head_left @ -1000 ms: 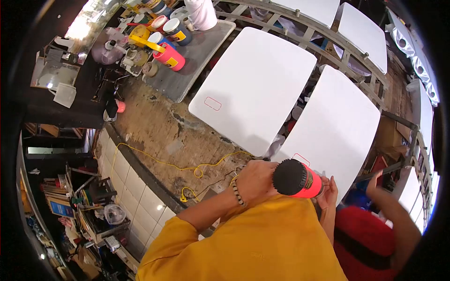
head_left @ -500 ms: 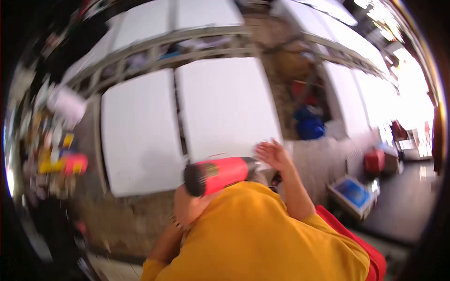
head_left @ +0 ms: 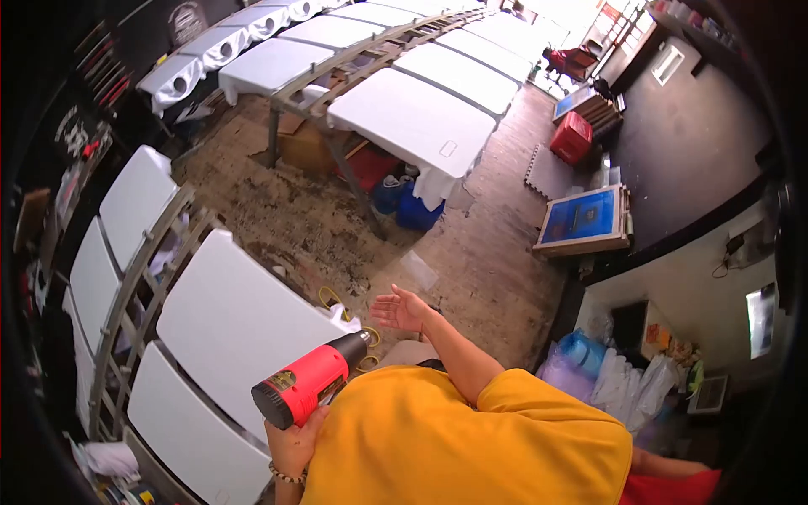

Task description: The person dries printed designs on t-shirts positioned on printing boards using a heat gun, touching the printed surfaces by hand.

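My left hand (head_left: 295, 442), a beaded bracelet at its wrist, is wrapped round the handle of a red and black heat gun (head_left: 311, 377). The handle is mostly hidden behind the body. Its metal nozzle points up and right, towards my right hand (head_left: 401, 310). That hand is held out with fingers stretched and nothing in it, a short way from the nozzle. Beside the heat gun lies a white shirt-covered board (head_left: 231, 303), with a second white board (head_left: 189, 429) nearer me.
A yellow cord (head_left: 370, 364) lies on the worn floor (head_left: 328, 227). More white boards (head_left: 412, 118) stand in rows ahead. To the right are a blue framed screen (head_left: 582, 220), a red box (head_left: 572, 137) and plastic bags (head_left: 619, 374). Part of an arm (head_left: 669, 465) shows at lower right.
My view has swung to the right, so the boards now sit further left and the walkway shows. The left hand still holds the heat gun; the right hand stays outstretched near its nozzle.
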`<state>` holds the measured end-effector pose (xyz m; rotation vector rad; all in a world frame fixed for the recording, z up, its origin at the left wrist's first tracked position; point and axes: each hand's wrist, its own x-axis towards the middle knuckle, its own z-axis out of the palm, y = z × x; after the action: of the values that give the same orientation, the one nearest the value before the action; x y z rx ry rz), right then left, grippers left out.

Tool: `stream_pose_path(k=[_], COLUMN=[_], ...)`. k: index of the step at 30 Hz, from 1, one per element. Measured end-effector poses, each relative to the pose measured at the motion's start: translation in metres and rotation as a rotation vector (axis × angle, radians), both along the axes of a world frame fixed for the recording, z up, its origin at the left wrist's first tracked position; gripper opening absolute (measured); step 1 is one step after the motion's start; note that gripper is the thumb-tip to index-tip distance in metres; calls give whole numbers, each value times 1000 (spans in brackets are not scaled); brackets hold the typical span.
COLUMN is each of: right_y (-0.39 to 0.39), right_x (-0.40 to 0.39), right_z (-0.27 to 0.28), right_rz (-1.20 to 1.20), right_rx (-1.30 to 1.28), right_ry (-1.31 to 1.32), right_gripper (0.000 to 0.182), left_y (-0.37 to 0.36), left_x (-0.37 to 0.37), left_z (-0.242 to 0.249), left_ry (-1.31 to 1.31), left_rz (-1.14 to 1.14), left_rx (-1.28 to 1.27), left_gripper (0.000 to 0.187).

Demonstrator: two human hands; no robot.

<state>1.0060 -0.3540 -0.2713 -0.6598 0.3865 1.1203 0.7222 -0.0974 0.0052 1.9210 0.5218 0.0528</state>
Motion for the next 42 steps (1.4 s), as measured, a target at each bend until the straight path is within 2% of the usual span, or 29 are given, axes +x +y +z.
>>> stream_pose_path(k=[5,8,12,13,17,22,23,26,27,33,38,40,42], right_y=[-95,-177,-275,-297,-374,-452,-464,-497,-510,-573,-592,-575,-552], right_x=[76,132,203,218,267,298,304,328,340,405,484,524,568], right_z=[-33,-47,-13,-9,15,20,17,24,25,68,71,83,91], right_rz=[-87,-176,-240,-233,-209,-302,-319,-435,-472,-591,-421,-315,-188], right_rx=[-34,118,12,25,-24,-88,-85,-357,-341,-395,-351,-315,-487], right_ry=[95,33,-12,-33,-58,-64,-65,-39,-21,-21,22,34,38], right_gripper=[59,60,61,61,60,60,60,59,58,57,60,60,56], left_y=[-107,-171,-236,-247,-291,-320,-327,-348,-354,-381,-390,-387,-374], left_x=[133,205,285,309,389,471,488,540,565,681,743,756,766], left_z=[-4,5,3,7,11,-14,-16,-50,-38,-59,-57,-56,-48], left_ry=[-81,97,-39,-73,-191,-237,-215,-298,-299,-267,-240,-204,-135], left_rz=[-37,-120,-281,-427,-571,-651,-678,-753,-672,-766,-759,-741,-702], left_rx=[20,24,-77,83,174,202,236,133,-89,-190,-159,-95,-10], left_gripper=[33,32,32,33,32,36,34,33,29,42,43,44,46])
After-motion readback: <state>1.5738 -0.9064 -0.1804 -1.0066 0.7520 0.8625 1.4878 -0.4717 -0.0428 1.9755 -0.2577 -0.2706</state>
